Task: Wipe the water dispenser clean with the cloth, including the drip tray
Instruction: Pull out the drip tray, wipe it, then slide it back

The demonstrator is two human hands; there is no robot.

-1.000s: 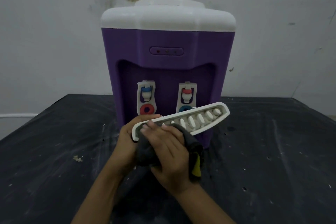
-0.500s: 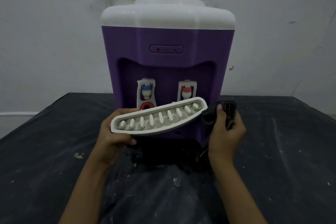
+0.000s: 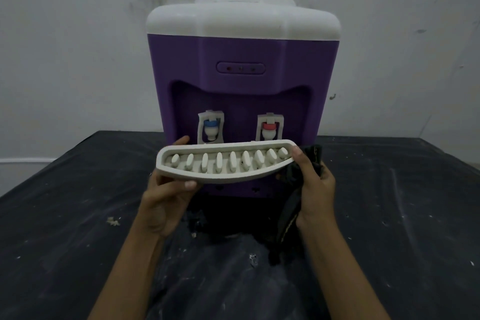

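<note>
- White plastic drip tray [image 3: 228, 179] is off the machine and held up in the air, tilted to face the person, just in front of the two taps [image 3: 211, 127].
- Left hand [image 3: 166, 197] grips the tray's left end, thumb on the front rim and fingers [image 3: 181, 141] curled up behind it.
- Right hand [image 3: 315, 184] has the dark cloth [image 3: 291, 213] bunched in its curled fingers, its thumb touching the tray's right end. The rest of the cloth hangs down towards the worktop [image 3: 78, 215].
- Purple water dispenser [image 3: 241, 86] stands at the middle of the worktop's far edge.
- Pale flecks [image 3: 113, 221] lie scattered over the dark worktop.
- As I judge it, the tray is mid-clean: the cloth is beside it, not on the slats, and a few dark specks show between the slats towards the right.
- Left to do, it seems: finish the slats and refit the tray. Whether the body and taps have been wiped, I cannot tell.
</note>
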